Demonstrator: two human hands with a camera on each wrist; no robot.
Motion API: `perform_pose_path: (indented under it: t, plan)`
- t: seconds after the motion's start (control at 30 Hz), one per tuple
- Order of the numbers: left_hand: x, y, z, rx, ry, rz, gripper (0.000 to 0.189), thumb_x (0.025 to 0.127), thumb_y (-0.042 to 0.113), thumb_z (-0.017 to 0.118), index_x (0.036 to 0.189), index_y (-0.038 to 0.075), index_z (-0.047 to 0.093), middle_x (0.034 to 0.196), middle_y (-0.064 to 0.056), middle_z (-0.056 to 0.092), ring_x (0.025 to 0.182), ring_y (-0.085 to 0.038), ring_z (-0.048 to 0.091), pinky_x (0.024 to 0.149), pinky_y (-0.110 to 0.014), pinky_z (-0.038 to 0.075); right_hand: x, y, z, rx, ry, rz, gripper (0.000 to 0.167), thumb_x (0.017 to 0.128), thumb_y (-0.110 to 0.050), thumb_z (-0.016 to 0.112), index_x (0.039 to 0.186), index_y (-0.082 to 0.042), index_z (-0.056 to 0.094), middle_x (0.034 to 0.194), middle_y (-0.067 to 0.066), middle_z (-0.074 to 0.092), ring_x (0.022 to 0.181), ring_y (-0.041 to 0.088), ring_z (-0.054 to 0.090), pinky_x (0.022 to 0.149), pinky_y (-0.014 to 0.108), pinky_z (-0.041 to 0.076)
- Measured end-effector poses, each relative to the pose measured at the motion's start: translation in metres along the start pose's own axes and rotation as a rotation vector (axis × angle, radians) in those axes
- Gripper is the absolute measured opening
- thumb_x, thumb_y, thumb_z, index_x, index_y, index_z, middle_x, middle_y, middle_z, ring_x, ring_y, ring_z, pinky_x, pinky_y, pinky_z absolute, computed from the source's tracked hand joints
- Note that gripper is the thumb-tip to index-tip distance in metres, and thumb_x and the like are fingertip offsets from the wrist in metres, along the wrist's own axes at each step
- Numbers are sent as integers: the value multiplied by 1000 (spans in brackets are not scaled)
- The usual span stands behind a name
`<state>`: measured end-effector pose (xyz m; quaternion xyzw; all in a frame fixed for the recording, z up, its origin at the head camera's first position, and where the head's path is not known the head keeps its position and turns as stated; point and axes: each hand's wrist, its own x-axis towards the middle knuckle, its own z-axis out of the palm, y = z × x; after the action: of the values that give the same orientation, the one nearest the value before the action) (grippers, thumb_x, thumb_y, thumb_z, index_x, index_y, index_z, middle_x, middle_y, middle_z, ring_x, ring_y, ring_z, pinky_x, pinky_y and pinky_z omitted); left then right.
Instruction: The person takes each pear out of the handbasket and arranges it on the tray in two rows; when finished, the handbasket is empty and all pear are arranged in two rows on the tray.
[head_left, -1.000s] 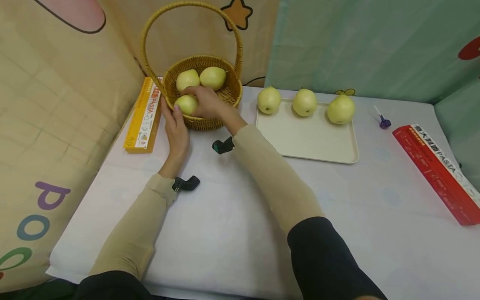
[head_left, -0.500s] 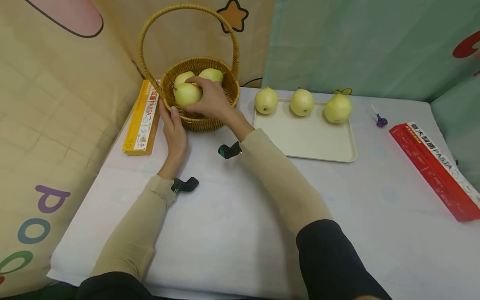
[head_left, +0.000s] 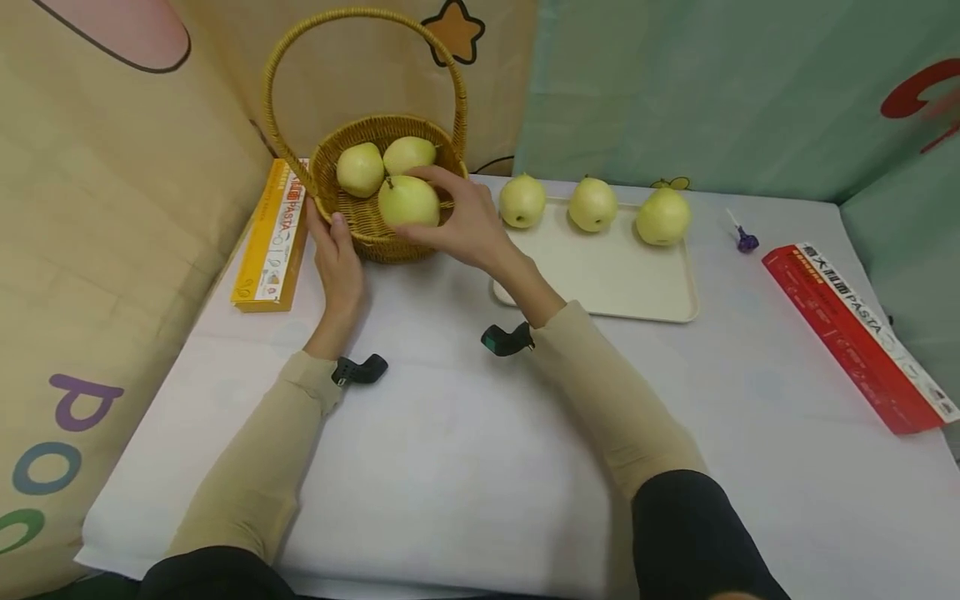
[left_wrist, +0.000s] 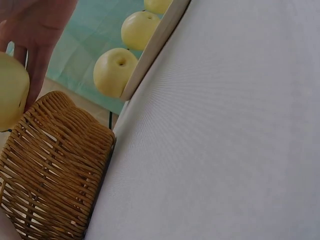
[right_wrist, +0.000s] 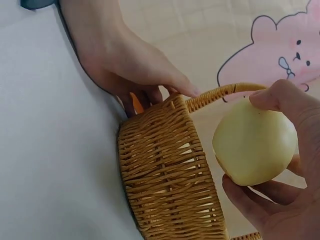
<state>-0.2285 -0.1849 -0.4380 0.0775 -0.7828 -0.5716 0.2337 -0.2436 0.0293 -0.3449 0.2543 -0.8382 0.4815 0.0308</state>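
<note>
My right hand (head_left: 472, 218) grips a pale yellow-green pear (head_left: 408, 202) between thumb and fingers. In the right wrist view this pear (right_wrist: 255, 142) is above the rim of the wicker basket (right_wrist: 170, 175). Two more pears, one on the left (head_left: 360, 170) and one on the right (head_left: 409, 154), lie inside the basket (head_left: 375, 242). At the basket's left side my left hand (head_left: 337, 267) holds it near the foot of the handle (head_left: 272, 108). The right wrist view has the left thumb at the rim and the other fingers against the woven wall.
A cream tray (head_left: 622, 283) carries three pears along its back edge. Beside the basket lies a yellow pasta box (head_left: 266, 250). Farther right are a purple-wrapped lollipop (head_left: 746, 240) and a red pasta box (head_left: 855, 333). Fabric curtains (head_left: 675, 83) stand behind the white-covered table (head_left: 450, 467).
My right hand has lifted a pear from the basket's front left and carried it right, toward the front rim. The left hand has kept its hold on the basket.
</note>
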Motion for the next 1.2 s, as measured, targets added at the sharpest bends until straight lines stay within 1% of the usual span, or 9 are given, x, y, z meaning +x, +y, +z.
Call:
perform_pose_path:
  t: [0.2, 0.37, 0.47, 0.63, 0.87, 1.0, 1.1, 1.13, 1.2]
  plan:
    - [2, -2, 0, -16, 9, 28, 68, 115, 40, 35, 169, 6, 12, 176, -8, 20, 155, -5, 24, 124, -16, 18, -34, 8, -16, 88, 16, 42, 65, 84, -36, 88, 142, -19, 64, 135, 2, 69, 114, 16, 70, 98, 38, 59]
    - [1, -3, 1, -31, -20, 26, 69, 115, 40, 35, 170, 7, 9, 177, -6, 17, 156, -5, 24, 124, -16, 18, -65, 18, -29, 61, 12, 158, 65, 84, -35, 88, 142, -17, 65, 130, 5, 71, 108, 21, 74, 95, 43, 60]
    - [1, -3, 1, -27, -34, 14, 70, 115, 42, 34, 170, 9, 7, 178, -4, 15, 156, -4, 23, 124, -15, 17, -78, 25, -38, 16, 23, 236, 65, 85, -38, 86, 142, -16, 65, 126, 7, 74, 107, 22, 75, 92, 41, 59]
    - [2, -3, -1, -24, -29, 13, 71, 115, 44, 33, 170, 8, 7, 177, -3, 17, 156, -4, 24, 125, -16, 18, -91, 35, -52, -39, 19, 350, 62, 87, -43, 83, 139, -15, 66, 118, 11, 78, 106, 23, 75, 88, 38, 55]
    - [2, -6, -2, -20, -22, 7, 70, 115, 44, 33, 170, 8, 8, 177, -4, 18, 155, -3, 25, 124, -15, 18, -95, 47, -63, -118, -70, 476, 58, 87, -53, 79, 129, -14, 72, 114, 10, 77, 105, 23, 69, 84, 35, 49]
    - [1, -5, -2, -14, -25, 5, 71, 115, 43, 34, 170, 8, 8, 177, -3, 18, 155, -3, 25, 125, -16, 19, -98, 52, -65, -128, -101, 514, 48, 89, -57, 75, 105, -11, 74, 95, 5, 70, 92, 21, 60, 76, 33, 44]
    - [2, -4, -2, -11, -28, 9, 71, 115, 44, 34, 170, 9, 8, 177, -2, 18, 156, -5, 25, 125, -17, 19, -99, 55, -67, -117, -112, 527, 49, 91, -59, 70, 81, -11, 63, 77, 2, 56, 79, 20, 52, 71, 32, 41]
    - [2, -4, -2, -11, -27, 10, 70, 114, 44, 34, 170, 10, 8, 177, -2, 18, 156, -5, 26, 125, -17, 19, -100, 55, -68, -115, -116, 533, 52, 92, -60, 69, 76, -12, 58, 73, 2, 53, 76, 19, 51, 71, 32, 40]
    - [2, -3, -2, -11, -29, 8, 70, 114, 44, 33, 170, 10, 8, 177, -2, 19, 156, -5, 26, 125, -18, 19, -99, 56, -69, -110, -114, 539, 51, 94, -61, 66, 79, -12, 60, 76, 1, 55, 79, 19, 52, 74, 33, 41]
